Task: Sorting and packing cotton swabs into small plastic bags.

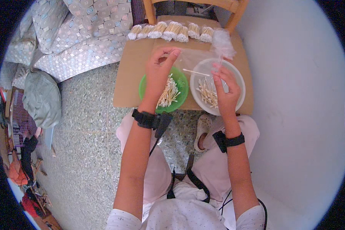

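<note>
A clear plastic bag (195, 58) is stretched between my hands above the two bowls. The thumb and fingertips of my left hand (159, 71) pinch its left end. Its right end is pinched by my right hand (228, 85). One cotton swab (196, 72) shows at the bag's lower edge; whether it lies inside or behind the plastic I cannot tell. Below my left hand, a green bowl (184, 93) holds loose cotton swabs (170, 92), partly hidden by that hand. More loose swabs (207, 95) lie in a white bowl (239, 78) under my right hand.
Several bundles of cotton swabs (171, 30) stand in a row at the back of the cardboard-covered chair seat (130, 82). Empty clear bags (223, 43) lie at their right end. A wall (291, 96) rises on the right. Patterned fabric (84, 34) is at the far left.
</note>
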### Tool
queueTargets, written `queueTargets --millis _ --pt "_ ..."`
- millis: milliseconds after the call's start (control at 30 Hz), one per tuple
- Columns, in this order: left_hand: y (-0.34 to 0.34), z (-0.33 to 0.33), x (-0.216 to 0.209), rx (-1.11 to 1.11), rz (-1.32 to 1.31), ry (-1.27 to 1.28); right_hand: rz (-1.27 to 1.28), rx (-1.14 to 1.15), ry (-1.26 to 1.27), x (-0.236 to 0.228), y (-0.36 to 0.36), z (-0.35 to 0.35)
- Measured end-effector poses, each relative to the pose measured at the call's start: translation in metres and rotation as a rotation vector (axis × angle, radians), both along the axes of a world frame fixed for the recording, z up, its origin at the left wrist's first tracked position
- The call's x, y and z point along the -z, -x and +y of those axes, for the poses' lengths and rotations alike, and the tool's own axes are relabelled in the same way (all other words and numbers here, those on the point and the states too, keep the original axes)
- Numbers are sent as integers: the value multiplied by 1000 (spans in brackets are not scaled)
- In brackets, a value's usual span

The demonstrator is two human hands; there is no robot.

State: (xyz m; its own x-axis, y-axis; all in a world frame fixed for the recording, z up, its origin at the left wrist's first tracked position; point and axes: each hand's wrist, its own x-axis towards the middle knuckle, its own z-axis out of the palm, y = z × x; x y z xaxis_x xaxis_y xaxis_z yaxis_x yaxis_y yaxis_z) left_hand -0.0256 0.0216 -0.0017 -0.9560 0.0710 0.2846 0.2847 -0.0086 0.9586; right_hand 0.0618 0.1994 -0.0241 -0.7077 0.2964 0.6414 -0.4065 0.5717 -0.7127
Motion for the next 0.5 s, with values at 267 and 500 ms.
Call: queueTargets --millis 267,500 --pt "9 -6 13 27 240 310 -333 -11 92 7 6 -6" --pt "-9 4 21 316 473 749 -563 -183 59 18 6 1"
